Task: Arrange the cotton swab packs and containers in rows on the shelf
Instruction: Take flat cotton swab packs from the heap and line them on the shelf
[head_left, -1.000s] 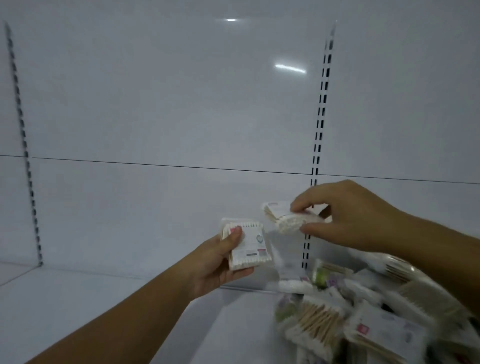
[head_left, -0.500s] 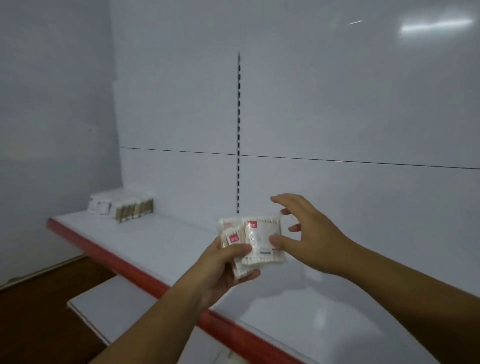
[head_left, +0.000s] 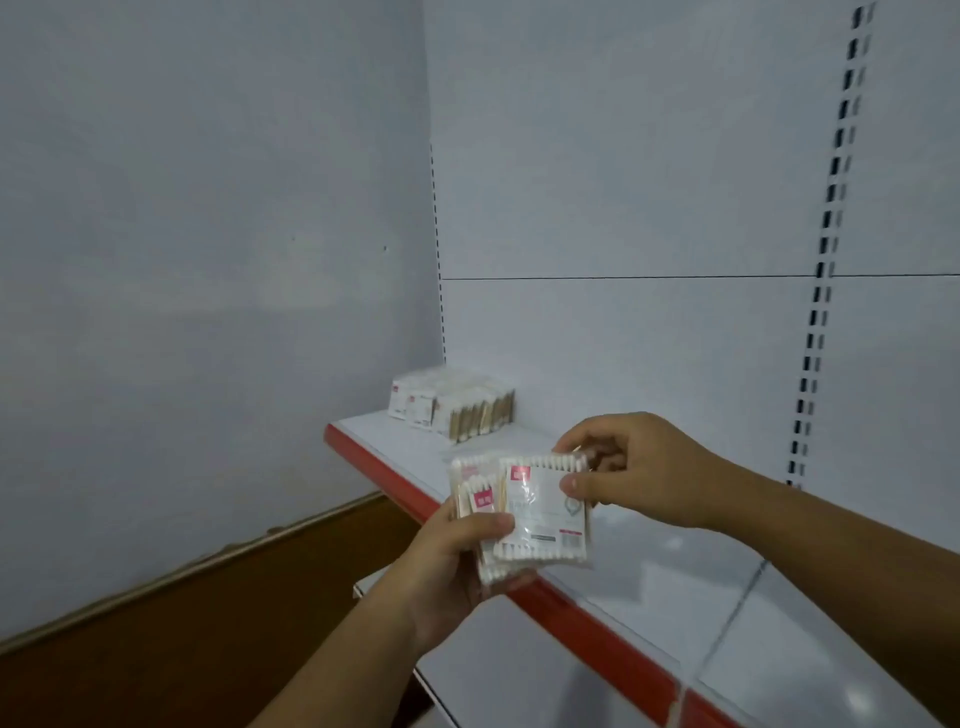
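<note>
Right then, both hands were up in front of the shelf (head_left: 675, 571), and both were busy with cotton swab packs. The left hand (head_left: 452, 566) held a small stack of packs (head_left: 470, 483) from below, with its thumb pressed on the front and its fingers curled round the back. The front pack (head_left: 540, 514) of that bunch stood upright and faced the camera. It was see-through, with white swab tips along its top and bottom and a little pink label in the top left corner. The right hand (head_left: 644, 467) pinched this front pack at its right side, thumb on the front and fingers bent behind it. So the held packs were in the air, just over the red strip (head_left: 597, 618) that ran along the front of the shelf. Far back on the shelf, in the left corner, a row of packs (head_left: 452, 402) stood close together against the white back panel (head_left: 623, 208). It was well apart from the hands. A slotted rail (head_left: 818, 312) ran up the back panel on the right. Below the red strip a lower shelf (head_left: 519, 675) showed, also white. A plain pale wall (head_left: 208, 234) was on the left, and a brown floor (head_left: 182, 634) lay under it.
</note>
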